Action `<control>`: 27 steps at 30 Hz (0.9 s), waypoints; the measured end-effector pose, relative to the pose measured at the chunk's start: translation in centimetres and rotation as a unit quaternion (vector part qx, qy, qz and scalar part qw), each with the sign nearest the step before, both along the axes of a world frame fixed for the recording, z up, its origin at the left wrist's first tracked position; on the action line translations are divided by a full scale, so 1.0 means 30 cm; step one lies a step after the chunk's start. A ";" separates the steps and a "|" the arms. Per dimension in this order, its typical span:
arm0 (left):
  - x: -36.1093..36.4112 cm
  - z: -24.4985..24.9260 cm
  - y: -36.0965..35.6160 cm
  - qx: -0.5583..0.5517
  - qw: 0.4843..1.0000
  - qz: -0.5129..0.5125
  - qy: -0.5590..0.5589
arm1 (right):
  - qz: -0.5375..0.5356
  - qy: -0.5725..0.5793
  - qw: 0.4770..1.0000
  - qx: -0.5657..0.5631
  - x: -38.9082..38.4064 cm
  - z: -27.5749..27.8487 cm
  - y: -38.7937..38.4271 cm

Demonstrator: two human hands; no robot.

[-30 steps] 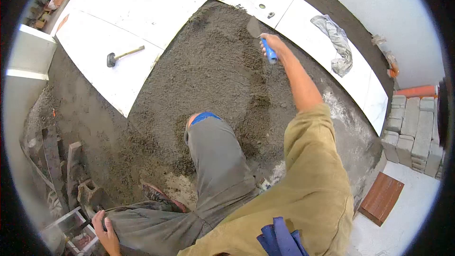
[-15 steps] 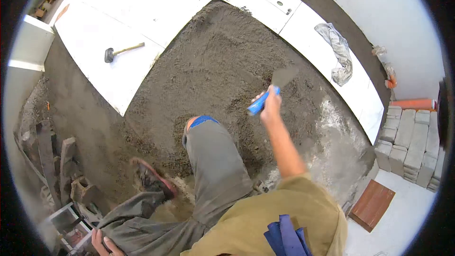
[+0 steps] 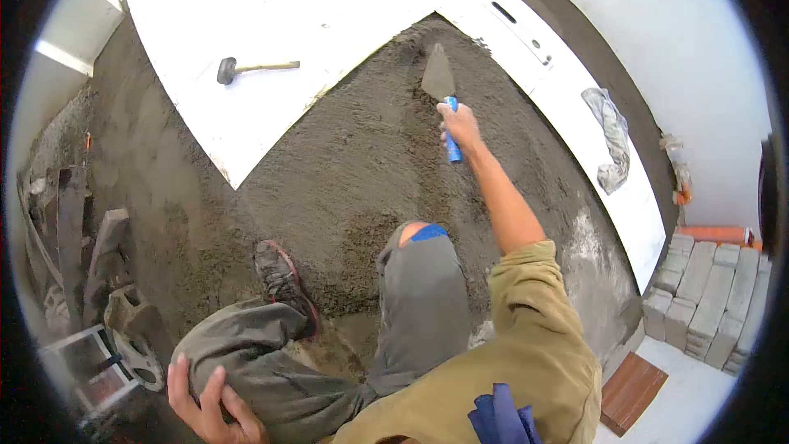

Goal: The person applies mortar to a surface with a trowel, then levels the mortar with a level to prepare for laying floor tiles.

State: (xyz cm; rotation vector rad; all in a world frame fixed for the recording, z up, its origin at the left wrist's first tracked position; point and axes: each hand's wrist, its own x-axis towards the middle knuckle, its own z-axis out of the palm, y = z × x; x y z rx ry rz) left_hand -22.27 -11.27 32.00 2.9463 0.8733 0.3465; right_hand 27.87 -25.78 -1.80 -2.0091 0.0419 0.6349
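My right hand (image 3: pixel 462 125) is closed round the blue handle of a pointed trowel (image 3: pixel 439 76). The trowel's blade points away from me, on or just above the rough grey mortar bed (image 3: pixel 345 156), near the corner where the white slabs meet. My left hand (image 3: pixel 212 404) rests on my left knee with its fingers apart, holding nothing. A rubber mallet (image 3: pixel 228 71) with a wooden handle lies on the large white slabs (image 3: pixel 238 8). Along the right-hand row of slabs lies a long white spirit level (image 3: pixel 485 2) with a green vial.
A crumpled grey cloth or bag (image 3: pixel 610 141) lies on the right-hand slabs. Stacked grey blocks (image 3: pixel 699 288), an orange pipe (image 3: pixel 713 234) and reddish-brown boards (image 3: pixel 633 395) are at right. Scrap pieces (image 3: pixel 107 255) and a metal frame (image 3: pixel 78 366) crowd the left. White walls (image 3: pixel 657 16) bound the area.
My right hand has carried the trowel forward towards the slab corner, and the blade has turned from pointing right to pointing away. The view has shifted, and more of my left hand shows.
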 end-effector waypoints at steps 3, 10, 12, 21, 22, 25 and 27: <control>-0.026 -0.016 0.004 -0.013 0.999 -0.003 -0.034 | 0.142 -0.243 0.918 -0.280 0.168 -0.011 0.036; -0.159 0.020 0.116 -0.048 0.987 -0.140 0.065 | 0.197 -0.345 0.803 -0.445 0.618 -0.028 0.190; -0.188 0.004 0.138 -0.049 0.987 -0.140 0.061 | 0.239 -0.342 0.783 -0.462 0.629 -0.045 0.234; -0.222 -0.011 0.189 -0.051 0.993 -0.102 0.040 | 0.333 -0.345 0.800 -0.360 0.154 -0.022 0.247; -0.217 -0.006 0.210 -0.058 0.989 -0.129 0.051 | 0.345 -0.322 0.803 -0.365 0.110 0.025 0.267; -0.214 -0.039 0.239 -0.046 0.984 -0.172 0.007 | 0.320 -0.398 0.833 -0.214 0.137 -0.073 0.229; -0.211 -0.033 0.236 -0.049 0.985 -0.162 0.015 | 0.321 -0.302 0.878 -0.186 0.082 0.009 0.276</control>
